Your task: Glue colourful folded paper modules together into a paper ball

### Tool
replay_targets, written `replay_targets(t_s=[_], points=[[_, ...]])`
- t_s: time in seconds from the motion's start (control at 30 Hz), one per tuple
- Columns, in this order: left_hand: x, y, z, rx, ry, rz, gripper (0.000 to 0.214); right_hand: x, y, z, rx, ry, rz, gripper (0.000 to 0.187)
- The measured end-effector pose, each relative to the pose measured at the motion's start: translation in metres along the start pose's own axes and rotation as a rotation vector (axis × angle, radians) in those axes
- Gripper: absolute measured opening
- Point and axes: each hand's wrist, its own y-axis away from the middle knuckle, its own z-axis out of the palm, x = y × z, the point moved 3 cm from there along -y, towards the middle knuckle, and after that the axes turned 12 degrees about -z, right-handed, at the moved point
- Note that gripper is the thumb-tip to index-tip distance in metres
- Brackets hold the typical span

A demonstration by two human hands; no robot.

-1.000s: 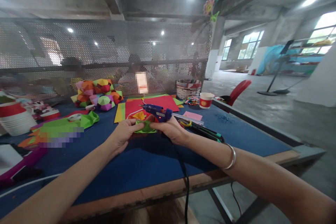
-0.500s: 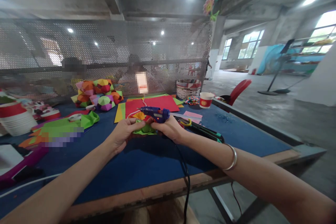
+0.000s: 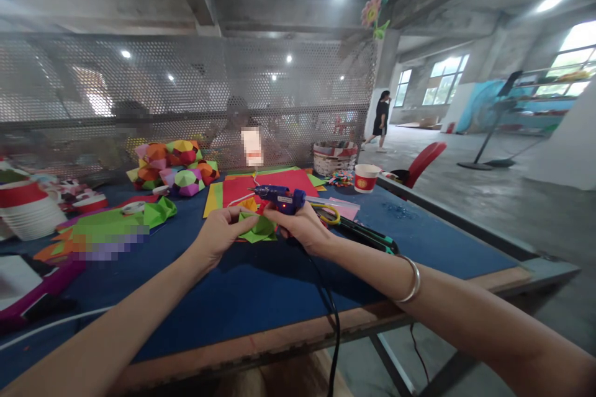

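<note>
Blue tabletop [image 3: 205, 310]: one glue gun [image 3: 278, 197].

The person is wearing a slim, silver-coloured bangle [image 3: 416, 277] around the right forearm [image 3: 367, 260], its smooth, rounded band gleaming softly. The left forearm [image 3: 153, 301] is showing bare, and the left hand [image 3: 218, 234] and right hand [image 3: 307, 228] are also going uncovered.

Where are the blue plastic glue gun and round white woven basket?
Blue plastic glue gun [image 3: 281, 198], head view: middle of its body.
Round white woven basket [image 3: 329, 164], head view: front wall.
</note>
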Motion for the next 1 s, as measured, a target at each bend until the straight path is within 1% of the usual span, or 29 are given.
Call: replay_targets(t_s=[0.13,0.23,0.33,0.43,0.5,0.6,0.73,0.83,1.0], points=[[0.001,-0.001,0.001,0.038,-0.114,0.051,0.03,0.001,0.0,0.0,-0.041,0.016,0.003,0.019],[0.0,-0.001,0.0,0.129,-0.28,0.14,0.019,0.005,0.0,-0.001,-0.015,0.08,0.018,0.015],[0.0,0.0,0.001,0.203,-0.456,0.22,0.009,0.009,-0.001,-0.002,0.001,0.122,-0.013,0.013],[0.0,0.002,0.005,0.205,-0.598,0.273,0.008,0.013,-0.003,-0.002,-0.025,0.15,-0.051,0.016],[0.0,0.004,0.007,0.194,-0.652,0.294,0.009,0.016,-0.004,-0.001,-0.044,0.161,-0.062,0.019],[-0.001,0.007,0.008,0.203,-0.681,0.327,0.01,0.02,-0.004,0.0,-0.053,0.163,-0.105,0.017],[0.0,0.008,0.007,0.214,-0.651,0.383,0.012,0.02,-0.004,0.002,-0.071,0.16,-0.168,0.012],[0.0,0.006,0.005,0.203,-0.596,0.339,0.012,0.018,-0.005,0.001,-0.056,0.186,-0.19,0.012],[0.001,0.002,0.005,0.244,-0.493,0.276,0.015,0.018,-0.006,-0.001,-0.072,0.173,-0.215,0.017]])
